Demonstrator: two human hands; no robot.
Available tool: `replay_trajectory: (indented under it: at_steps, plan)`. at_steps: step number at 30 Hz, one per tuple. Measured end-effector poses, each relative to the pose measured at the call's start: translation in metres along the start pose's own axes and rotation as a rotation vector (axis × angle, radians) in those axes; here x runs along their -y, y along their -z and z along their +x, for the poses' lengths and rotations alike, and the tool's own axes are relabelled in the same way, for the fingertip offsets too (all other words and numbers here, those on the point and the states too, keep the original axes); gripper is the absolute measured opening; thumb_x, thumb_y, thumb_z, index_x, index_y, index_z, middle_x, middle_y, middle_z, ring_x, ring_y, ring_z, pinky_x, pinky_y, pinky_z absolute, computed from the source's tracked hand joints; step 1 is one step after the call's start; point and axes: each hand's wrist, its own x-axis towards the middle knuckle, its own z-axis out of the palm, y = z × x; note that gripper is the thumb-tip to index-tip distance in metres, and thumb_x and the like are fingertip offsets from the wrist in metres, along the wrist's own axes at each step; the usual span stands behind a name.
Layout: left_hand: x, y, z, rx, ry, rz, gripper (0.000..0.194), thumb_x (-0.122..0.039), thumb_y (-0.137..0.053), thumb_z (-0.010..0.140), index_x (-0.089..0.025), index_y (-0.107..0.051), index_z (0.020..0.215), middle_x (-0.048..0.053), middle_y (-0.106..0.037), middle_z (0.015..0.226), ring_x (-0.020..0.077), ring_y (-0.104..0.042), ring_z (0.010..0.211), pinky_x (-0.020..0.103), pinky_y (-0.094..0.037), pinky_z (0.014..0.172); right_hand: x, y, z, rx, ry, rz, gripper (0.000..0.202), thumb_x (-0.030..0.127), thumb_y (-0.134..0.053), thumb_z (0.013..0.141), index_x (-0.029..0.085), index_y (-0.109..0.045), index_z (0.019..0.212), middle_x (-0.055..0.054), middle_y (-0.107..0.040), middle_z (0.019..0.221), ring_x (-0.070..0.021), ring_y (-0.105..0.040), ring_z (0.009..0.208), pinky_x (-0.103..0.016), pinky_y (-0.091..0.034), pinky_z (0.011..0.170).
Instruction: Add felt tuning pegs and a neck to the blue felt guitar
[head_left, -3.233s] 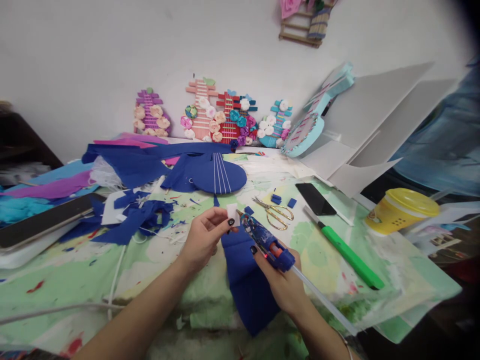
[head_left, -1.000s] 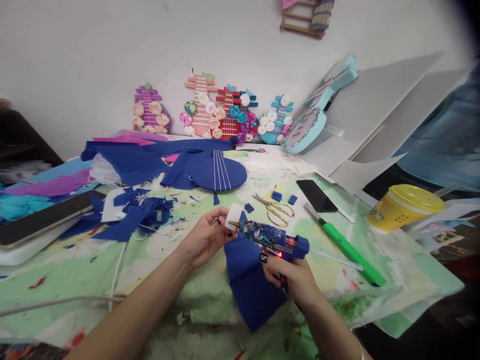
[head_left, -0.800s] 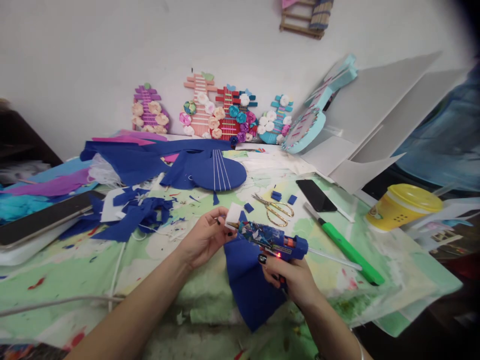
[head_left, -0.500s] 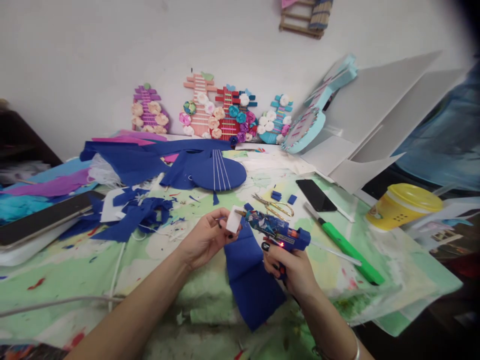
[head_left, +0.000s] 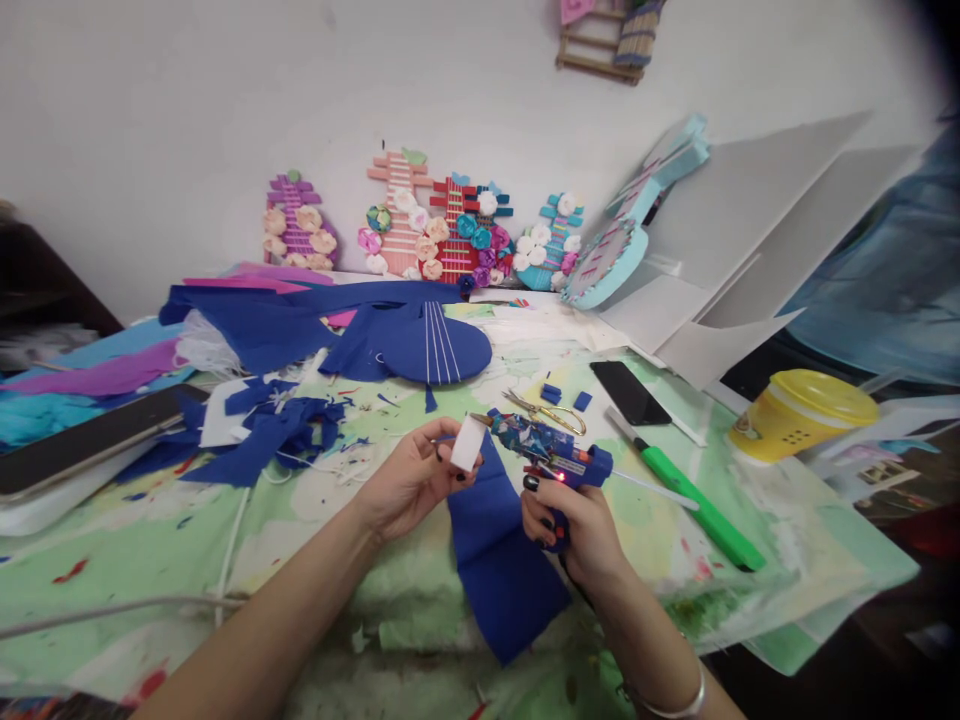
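Right of the glue gun [head_left: 541,446], a lidded tub [head_left: 799,418]; contents hidden

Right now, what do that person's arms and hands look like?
The left arm and right arm have no sleeves where they show, and the left hand and right hand wear no gloves. The fingers on both hands have black nail polish, and a silver bracelet circles the right arm.
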Motion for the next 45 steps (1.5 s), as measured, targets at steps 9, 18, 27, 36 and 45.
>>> replay_trajectory:
  at_steps: [9, 18, 27, 36, 45]
  plan:
    - [-0.001, 0.000, 0.001, -0.046, -0.031, -0.009, 0.037, -0.024, -0.084, 0.058, -0.013, -0.064, 0.086, 0.004, -0.067, 0.072, 0.0100, -0.060, 0.062, 0.022, -0.051, 0.063, -0.004, 0.008, -0.006, 0.110, -0.052, -0.022, 0.034, 0.027, -0.065, 0.060, 0.018, -0.039, 0.040, 0.007, -0.035, 0.035, -0.0048, -0.034, 0.030, -0.023, -0.020, 0.038]
    - [0.000, 0.002, -0.001, -0.020, -0.034, 0.019, 0.050, -0.034, -0.086, 0.053, -0.013, -0.064, 0.092, 0.003, -0.065, 0.072, 0.0104, -0.058, 0.063, 0.023, -0.050, 0.064, 0.001, 0.012, -0.004, 0.043, -0.015, 0.036, 0.029, 0.027, -0.065, 0.062, 0.018, -0.043, 0.048, 0.008, -0.035, 0.037, -0.0045, -0.032, 0.030, -0.023, -0.024, 0.037]
    - [-0.002, 0.002, -0.001, -0.010, -0.027, -0.028, 0.050, -0.033, -0.086, 0.054, -0.013, -0.065, 0.095, 0.004, -0.066, 0.078, 0.0103, -0.059, 0.065, 0.024, -0.051, 0.068, -0.005, 0.016, -0.010, 0.111, -0.059, 0.003, 0.027, 0.028, -0.067, 0.058, 0.017, -0.044, 0.048, 0.008, -0.035, 0.037, -0.0050, -0.034, 0.029, -0.022, -0.021, 0.035]
    - [-0.005, 0.000, -0.002, 0.057, 0.003, -0.104, 0.052, -0.030, -0.085, 0.057, -0.012, -0.066, 0.102, 0.004, -0.064, 0.075, 0.0125, -0.060, 0.071, 0.024, -0.050, 0.070, 0.002, 0.014, -0.009, 0.142, -0.015, -0.010, 0.027, 0.027, -0.067, 0.062, 0.014, -0.049, 0.047, 0.003, -0.047, 0.041, -0.0065, -0.041, 0.031, -0.022, -0.025, 0.035]
    - [-0.005, 0.003, -0.003, 0.082, 0.044, -0.139, 0.048, -0.022, -0.083, 0.060, -0.012, -0.066, 0.103, 0.005, -0.065, 0.082, 0.0133, -0.060, 0.075, 0.026, -0.051, 0.071, 0.008, 0.010, 0.003, 0.227, 0.024, -0.060, 0.017, 0.027, -0.063, 0.067, 0.011, -0.061, 0.060, -0.005, -0.064, 0.057, -0.0066, -0.045, 0.034, -0.021, -0.029, 0.038]
